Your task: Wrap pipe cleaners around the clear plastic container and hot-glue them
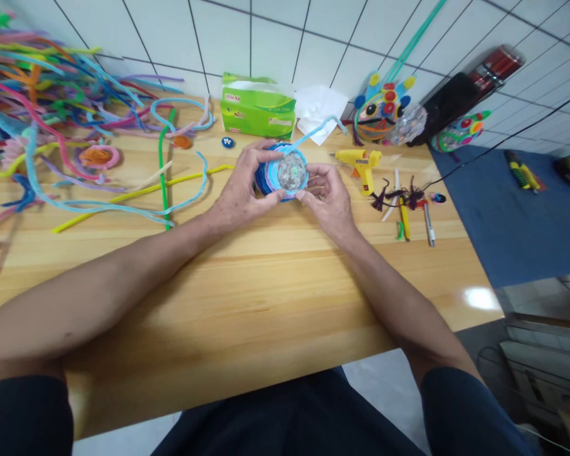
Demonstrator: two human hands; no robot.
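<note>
Between my two hands is a round object wrapped in blue, light blue and purple pipe cleaners point(276, 180), with a greyish, shiny round end facing up. A loose light blue pipe cleaner end point(316, 131) sticks out from it to the upper right. My left hand point(247, 183) grips its left side, thumb at the lower edge and fingers over the top. On the right side, my right hand point(330, 196) pinches the rim with thumb and fingers; some of these fingertips are partly hidden behind it.
Many loose pipe cleaners point(52, 95) pile up at the left. A green tissue pack point(259, 109) stands against the tiled wall. To the right lie a yellow glue gun point(361, 161), a yellow cutter point(404, 218) and a pen point(429, 225). A decorated figure point(377, 114) and a dark bottle point(460, 95) are behind.
</note>
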